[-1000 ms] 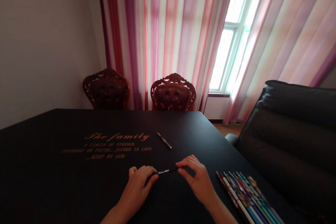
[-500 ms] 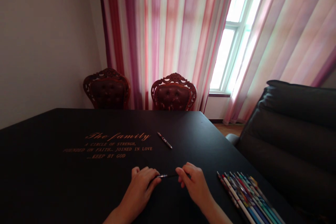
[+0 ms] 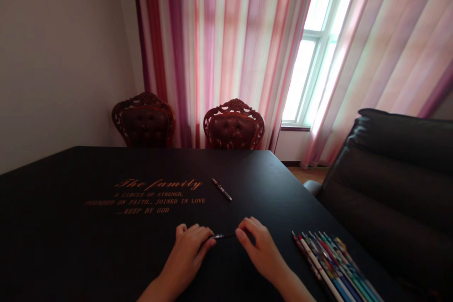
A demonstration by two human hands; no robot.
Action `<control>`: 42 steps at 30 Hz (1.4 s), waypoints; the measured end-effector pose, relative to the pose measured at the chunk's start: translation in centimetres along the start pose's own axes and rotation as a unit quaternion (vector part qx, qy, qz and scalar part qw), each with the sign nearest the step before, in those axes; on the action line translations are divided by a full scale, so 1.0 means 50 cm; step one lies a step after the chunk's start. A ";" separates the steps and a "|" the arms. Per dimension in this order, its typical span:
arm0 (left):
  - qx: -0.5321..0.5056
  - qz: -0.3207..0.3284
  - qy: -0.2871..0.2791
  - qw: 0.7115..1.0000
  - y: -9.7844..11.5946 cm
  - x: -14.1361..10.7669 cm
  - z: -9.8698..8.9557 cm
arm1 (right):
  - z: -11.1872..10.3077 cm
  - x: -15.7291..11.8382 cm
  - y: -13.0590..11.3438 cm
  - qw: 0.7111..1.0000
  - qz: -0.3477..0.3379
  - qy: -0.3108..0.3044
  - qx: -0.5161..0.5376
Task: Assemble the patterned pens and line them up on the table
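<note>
Low over the near part of the black table (image 3: 106, 255), a slim dark pen (image 3: 220, 236) with a shiny clear section lies sideways between my hands. My left hand (image 3: 191, 251) pinches its left end between thumb and fingers. At the other end, the thumb and fingers of my right hand (image 3: 260, 247) close on the dark tip; the fingertips partly hide it. Beyond my hands, a patterned pen (image 3: 222, 189) with a silver tip rests on the tabletop, touched by neither hand.
Right of my right hand, several colourful pens (image 3: 334, 264) lie side by side near the table's right edge. A dark padded chair (image 3: 392, 188) stands beyond that edge. Two carved chairs (image 3: 235, 127) (image 3: 145, 125) are at the far side, before striped curtains (image 3: 226, 47).
My right hand has shifted slightly, its fingers curling differently at the pen's right end. My left hand and the pen have barely moved.
</note>
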State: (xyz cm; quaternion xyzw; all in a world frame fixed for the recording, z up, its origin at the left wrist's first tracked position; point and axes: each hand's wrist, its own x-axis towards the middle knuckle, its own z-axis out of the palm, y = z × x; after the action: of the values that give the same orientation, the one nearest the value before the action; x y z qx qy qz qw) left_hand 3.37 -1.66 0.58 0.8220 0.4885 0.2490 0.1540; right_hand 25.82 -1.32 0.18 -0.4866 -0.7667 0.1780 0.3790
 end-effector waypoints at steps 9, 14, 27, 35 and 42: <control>0.006 -0.001 0.005 1.000 -0.001 0.001 0.001 | -0.009 0.001 0.000 1.000 -0.027 -0.007 0.000; 0.010 0.010 0.006 1.000 -0.002 0.002 0.001 | -0.005 0.001 -0.002 0.999 -0.032 -0.009 0.000; 0.008 0.017 0.029 0.999 0.004 -0.002 -0.007 | 0.014 0.006 0.017 0.986 0.111 0.025 0.121; -0.128 -0.064 0.074 0.987 -0.015 0.006 -0.007 | 0.006 0.008 0.018 0.988 0.111 0.030 0.103; -0.523 -0.194 0.139 0.818 -0.038 0.024 -0.005 | 0.006 0.012 0.024 0.978 0.120 0.053 0.161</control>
State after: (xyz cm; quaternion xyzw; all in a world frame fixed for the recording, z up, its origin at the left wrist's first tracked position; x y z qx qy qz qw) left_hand 2.35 0.31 0.15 0.4626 0.4509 0.5435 0.5360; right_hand 26.17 -0.22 -0.52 -0.5166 -0.6426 0.3175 0.4683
